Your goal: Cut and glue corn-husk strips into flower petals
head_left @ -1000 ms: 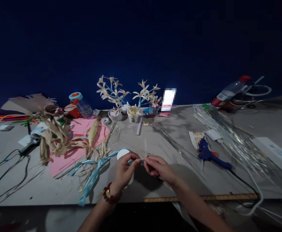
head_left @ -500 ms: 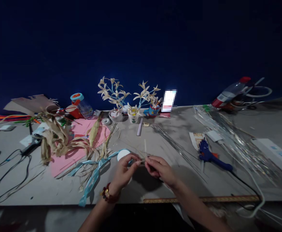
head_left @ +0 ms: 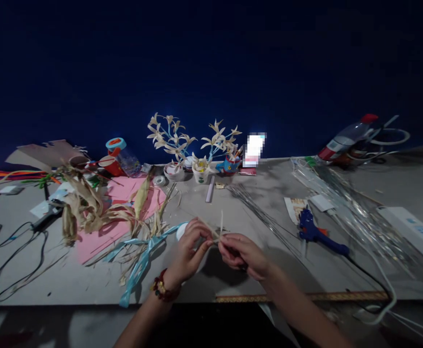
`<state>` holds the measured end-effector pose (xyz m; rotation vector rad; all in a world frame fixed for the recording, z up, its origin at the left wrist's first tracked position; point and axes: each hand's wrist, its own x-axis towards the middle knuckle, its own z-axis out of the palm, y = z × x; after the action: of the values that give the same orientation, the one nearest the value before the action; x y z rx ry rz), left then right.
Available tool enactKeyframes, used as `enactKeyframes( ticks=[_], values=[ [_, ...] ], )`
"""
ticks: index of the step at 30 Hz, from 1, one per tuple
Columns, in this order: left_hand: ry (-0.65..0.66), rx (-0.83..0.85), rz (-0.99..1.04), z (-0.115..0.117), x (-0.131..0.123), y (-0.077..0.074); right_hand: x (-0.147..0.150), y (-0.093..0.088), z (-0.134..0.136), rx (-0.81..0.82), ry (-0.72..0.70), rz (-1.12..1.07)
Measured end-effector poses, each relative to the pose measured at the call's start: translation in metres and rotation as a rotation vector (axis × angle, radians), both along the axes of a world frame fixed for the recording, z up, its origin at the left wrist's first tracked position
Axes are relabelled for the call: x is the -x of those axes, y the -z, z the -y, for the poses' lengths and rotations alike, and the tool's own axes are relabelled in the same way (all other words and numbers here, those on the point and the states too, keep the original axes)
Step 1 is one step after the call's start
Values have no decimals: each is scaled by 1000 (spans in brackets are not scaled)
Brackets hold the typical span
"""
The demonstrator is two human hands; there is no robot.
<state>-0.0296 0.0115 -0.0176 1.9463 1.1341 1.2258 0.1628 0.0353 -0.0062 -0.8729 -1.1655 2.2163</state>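
- The left hand (head_left: pixel 193 245) pinches between thumb and forefinger; the right hand (head_left: pixel 243 253) does the same just beside it, its other fingers curled in. The two pinches almost meet.
- Both grasp thin pale material. A pale strip (head_left: pixel 221 221) stands nearly upright out of the right fingertips, its free end above the grip.
- A slimmer pale strand (head_left: pixel 207 225) slants from the pinch up and to the left, passing beyond the left fingers. Whether it is one piece with the upright strip is too small to tell.
- The gripped part lies in the narrow gap between the hands, above the table (head_left: pixel 276 193), with a shadow below.
- Just left of the grip, partly behind the left hand, is a white round object (head_left: pixel 181 231); a blue ribbon (head_left: pixel 139 270) runs from near it down and leftward.
- Farther left of the grip lie dried husks (head_left: pixel 88 208) on pink paper (head_left: pixel 105 244).
- Beyond the grip, a pale bar (head_left: pixel 209 189) lies in front of a white cup (head_left: pixel 201 175).
- Right of the grip, thin wires (head_left: pixel 257 211) lie diagonally; farther right is a blue glue gun (head_left: pixel 309 231).
- Nearer the person than the grip, a patterned strip (head_left: pixel 305 297) lies along the table edge.
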Motion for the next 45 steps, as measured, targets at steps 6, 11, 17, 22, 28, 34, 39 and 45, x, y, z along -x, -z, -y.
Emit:
enactKeyframes(
  ticks=[6, 11, 17, 22, 28, 34, 39, 45],
  values=[
    [-12, 20, 9, 3, 5, 4, -1, 0, 0, -47, 15, 5],
    [-37, 7, -20, 4, 1, 4, 4, 7, 6, -333, 43, 232],
    [-26, -13, -28, 7, -1, 0, 3, -1, 4, -228, 9, 195],
    [-41, -52, 10, 7, 0, -2, -1, -7, 2, 37, -67, -47],
    [-68, -35, 21, 6, 0, -1, -1, -2, 7, -381, 31, 231],
    [-52, -47, -10, 8, -2, -3, 2, 1, 8, -558, 49, 392],
    [-71, -99, -29, 8, -1, -2, 1, -2, 5, -192, 36, 201],
    [-86, -111, -7, 6, 0, 6, -3, -3, 4, -189, 16, 163]
  ],
)
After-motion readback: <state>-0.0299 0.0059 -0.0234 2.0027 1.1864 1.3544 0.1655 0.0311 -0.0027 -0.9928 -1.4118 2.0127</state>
